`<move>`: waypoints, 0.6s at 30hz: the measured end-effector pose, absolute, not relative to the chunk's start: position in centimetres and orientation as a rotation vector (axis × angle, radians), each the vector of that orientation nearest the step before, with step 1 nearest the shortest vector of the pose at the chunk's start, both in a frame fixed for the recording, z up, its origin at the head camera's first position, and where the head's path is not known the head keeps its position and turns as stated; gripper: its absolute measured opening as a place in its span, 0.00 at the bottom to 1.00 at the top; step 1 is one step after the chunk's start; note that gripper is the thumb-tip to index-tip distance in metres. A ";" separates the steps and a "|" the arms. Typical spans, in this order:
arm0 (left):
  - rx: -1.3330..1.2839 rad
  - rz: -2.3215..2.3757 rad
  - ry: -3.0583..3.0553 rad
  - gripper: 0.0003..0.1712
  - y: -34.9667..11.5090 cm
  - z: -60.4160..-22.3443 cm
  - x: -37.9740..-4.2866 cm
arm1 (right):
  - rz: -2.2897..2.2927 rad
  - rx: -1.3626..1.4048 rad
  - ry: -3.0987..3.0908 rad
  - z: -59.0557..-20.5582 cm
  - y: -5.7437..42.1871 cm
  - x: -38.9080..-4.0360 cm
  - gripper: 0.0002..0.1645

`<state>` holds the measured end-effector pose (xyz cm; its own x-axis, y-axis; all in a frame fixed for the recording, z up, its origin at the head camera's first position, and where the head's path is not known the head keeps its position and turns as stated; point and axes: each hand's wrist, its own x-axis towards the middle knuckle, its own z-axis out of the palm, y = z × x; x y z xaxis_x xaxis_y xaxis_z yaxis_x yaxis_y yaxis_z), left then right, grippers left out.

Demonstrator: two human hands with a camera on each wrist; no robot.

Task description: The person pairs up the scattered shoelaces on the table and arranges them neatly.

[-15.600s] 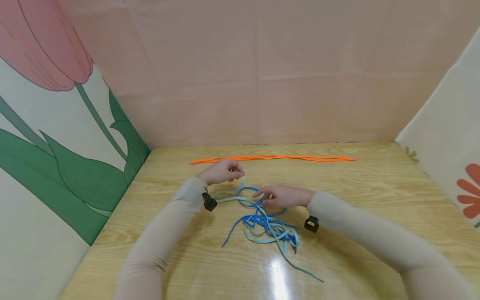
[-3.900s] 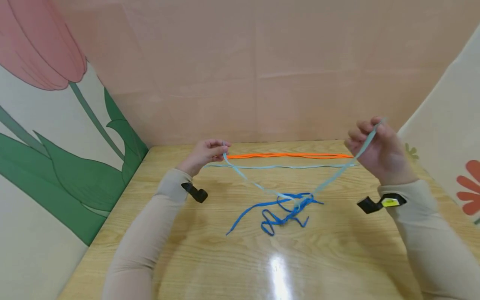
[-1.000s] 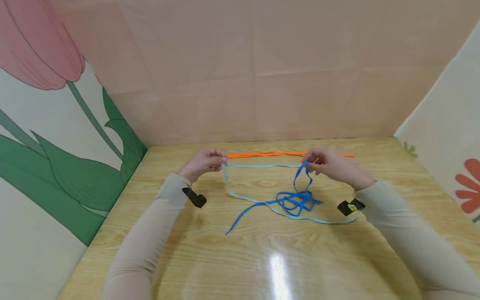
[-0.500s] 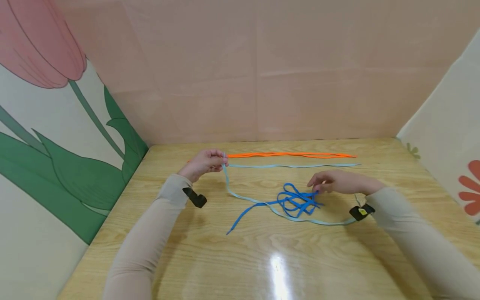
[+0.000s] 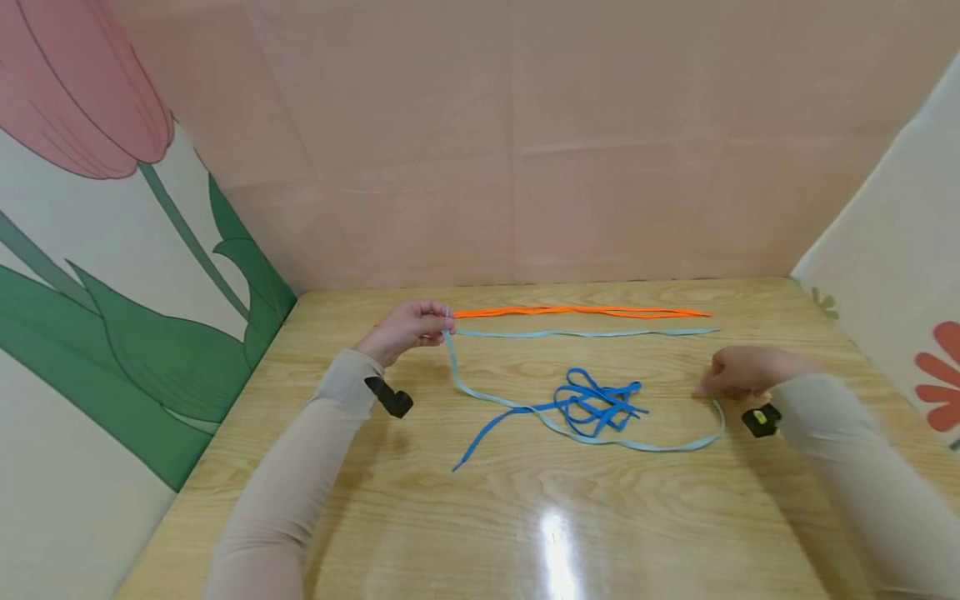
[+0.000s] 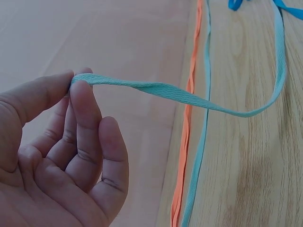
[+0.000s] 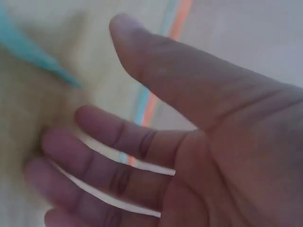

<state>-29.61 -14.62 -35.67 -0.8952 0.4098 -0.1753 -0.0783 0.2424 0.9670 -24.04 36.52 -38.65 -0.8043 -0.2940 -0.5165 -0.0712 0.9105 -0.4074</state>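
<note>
One end of a pale-blue lace (image 6: 189, 98) was pinched by the fingers (image 6: 86, 109) of the left hand (image 5: 405, 331), its slack laid rightward across tangled blue lacing (image 5: 611, 390) on the counter (image 5: 637, 517). The right hand (image 5: 750, 371), fingers released, was held near its free end.

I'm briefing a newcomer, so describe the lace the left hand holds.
On the wooden table, find the blue tangle. The aqua lace runs along its near side. Unlike the straight aqua lace beyond, it curves and rises into the left hand.

The right fingers (image 7: 106, 126), apart from the thumb (image 7: 142, 52), are near a turquoise lace (image 7: 23, 46).
</note>
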 end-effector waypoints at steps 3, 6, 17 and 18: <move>0.307 1.694 2.125 0.07 -14.6 -35.7 -29.6 | -0.461 -0.284 2.497 -39.7 36.5 -24.1 0.21; 0.314 1.683 2.131 0.07 -14.7 -35.6 -29.6 | -0.443 -0.358 2.534 -40.2 36.1 -24.2 0.22; 0.333 1.913 2.032 0.04 -17.0 -33.7 -29.4 | -0.901 -0.614 2.266 -37.6 36.0 -24.8 0.04; 0.337 1.960 2.007 0.03 -17.3 -33.3 -29.4 | -1.032 -0.678 2.217 -37.2 36.5 -24.9 0.04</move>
